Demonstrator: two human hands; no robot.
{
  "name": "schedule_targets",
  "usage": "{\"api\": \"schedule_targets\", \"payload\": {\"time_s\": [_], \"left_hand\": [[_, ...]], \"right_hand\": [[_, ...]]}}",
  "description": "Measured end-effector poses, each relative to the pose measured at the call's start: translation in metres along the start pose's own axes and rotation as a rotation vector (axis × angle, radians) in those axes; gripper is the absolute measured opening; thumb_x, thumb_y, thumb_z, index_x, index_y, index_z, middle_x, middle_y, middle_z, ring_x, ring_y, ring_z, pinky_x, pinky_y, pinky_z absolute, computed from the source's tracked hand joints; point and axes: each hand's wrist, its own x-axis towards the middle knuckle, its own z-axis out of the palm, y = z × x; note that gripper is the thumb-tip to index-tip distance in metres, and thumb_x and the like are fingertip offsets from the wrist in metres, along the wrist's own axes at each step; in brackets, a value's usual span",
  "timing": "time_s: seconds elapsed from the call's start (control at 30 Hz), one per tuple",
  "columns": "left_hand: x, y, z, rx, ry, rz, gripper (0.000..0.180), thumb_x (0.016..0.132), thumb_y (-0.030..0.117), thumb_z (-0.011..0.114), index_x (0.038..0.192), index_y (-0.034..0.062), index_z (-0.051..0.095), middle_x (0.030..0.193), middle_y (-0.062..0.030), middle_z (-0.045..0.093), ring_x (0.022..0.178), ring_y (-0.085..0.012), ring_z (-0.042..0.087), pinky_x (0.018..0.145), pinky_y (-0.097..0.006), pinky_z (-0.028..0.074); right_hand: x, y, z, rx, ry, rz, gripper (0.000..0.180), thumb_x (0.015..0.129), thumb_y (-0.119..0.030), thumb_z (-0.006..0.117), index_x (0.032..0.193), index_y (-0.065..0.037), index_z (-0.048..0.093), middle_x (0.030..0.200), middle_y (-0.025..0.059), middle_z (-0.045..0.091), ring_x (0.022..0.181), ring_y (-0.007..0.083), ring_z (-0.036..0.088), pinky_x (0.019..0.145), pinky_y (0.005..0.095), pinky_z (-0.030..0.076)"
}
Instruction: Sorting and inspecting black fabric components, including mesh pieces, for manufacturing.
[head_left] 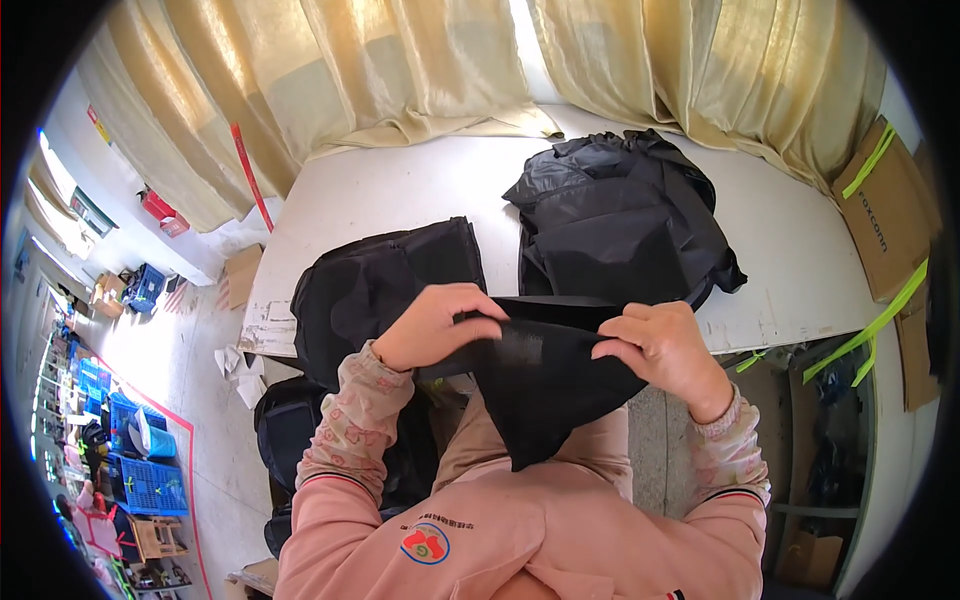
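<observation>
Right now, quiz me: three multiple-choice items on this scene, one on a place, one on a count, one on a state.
1. Where is the black cloth that both hands grip?
A. flat on the table
B. held up over the lap
C. on the floor

2. How many black piles lie on the table?
A. two
B. four
C. none

3. How does the cloth hang?
A. rolled into a tube
B. stretched between the hands, a point drooping down
C. tied in a knot

Answers:
1 B: the left hand and right hand hold it above the lap, in front of the table edge.
2 A: a left pile and a right pile.
3 B: its top edge is taut and a corner hangs.
</observation>
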Motion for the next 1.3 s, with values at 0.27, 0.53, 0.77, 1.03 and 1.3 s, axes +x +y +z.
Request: {"api": "schedule_targets", "payload": {"time_s": [0.27, 0.53, 0.77, 1.03, 1.3], "left_hand": [[-0.038, -0.108, 0.029, -0.419, 0.243, -0.438, 0.016, 0.090, 0.015, 0.061, 0.091, -0.0003, 0.064, 0.083, 0.0001, 0.064, 0.074, -0.0098, 0.058, 0.067, -0.024, 0.048], [-0.080, -0.128, 0.161, -1.189, -0.347, -0.369, 0.077, 0.076, 0.029, 0.078, 0.139, 0.0023, 0.042, 0.143, -0.0133, 0.042, 0.129, -0.0218, 0.044, 0.108, -0.038, 0.035], [-0.013, -0.084, 0.196, -1.847, 0.190, -0.418, 0.053, 0.090, 0.033, 0.063, 0.131, 0.0032, 0.049, 0.134, -0.0089, 0.052, 0.122, -0.0241, 0.051, 0.106, -0.040, 0.037], [0.010, -0.066, 0.150, -1.724, 0.467, -0.666, 0.030, 0.092, 0.018, 0.059, 0.119, 0.0053, 0.058, 0.111, -0.0052, 0.064, 0.099, -0.0190, 0.061, 0.090, -0.034, 0.048], [0.000, -0.057, 0.157, -1.231, 0.360, -0.590, 0.022, 0.087, 0.027, 0.069, 0.101, 0.0106, 0.067, 0.086, 0.0078, 0.064, 0.061, -0.0018, 0.047, 0.049, -0.017, 0.030]], "right_hand": [[0.020, 0.010, -0.037, 0.329, 0.414, 0.386, 0.016, 0.089, -0.014, 0.065, 0.082, 0.001, 0.062, 0.069, 0.0026, 0.057, 0.065, 0.0085, 0.051, 0.060, 0.0231, 0.041], [0.043, 0.005, -0.044, 1.278, 0.601, 0.419, 0.023, 0.098, -0.019, 0.054, 0.106, 0.000, 0.062, 0.094, 0.0015, 0.065, 0.081, 0.0075, 0.060, 0.073, 0.0213, 0.048], [0.054, -0.024, -0.038, 1.546, 0.697, 0.409, 0.028, 0.099, -0.019, 0.050, 0.118, 0.001, 0.058, 0.111, 0.0089, 0.065, 0.096, 0.0146, 0.063, 0.084, 0.0251, 0.050], [0.032, 0.006, 0.009, 1.065, 0.634, 0.521, 0.018, 0.099, -0.017, 0.052, 0.105, -0.001, 0.057, 0.093, -0.0016, 0.060, 0.083, 0.0040, 0.052, 0.076, 0.0191, 0.044], [0.011, 0.049, 0.042, 0.645, 0.587, 0.534, 0.017, 0.095, -0.014, 0.055, 0.105, -0.001, 0.058, 0.092, 0.0003, 0.060, 0.087, 0.0071, 0.052, 0.080, 0.0213, 0.043]]}}
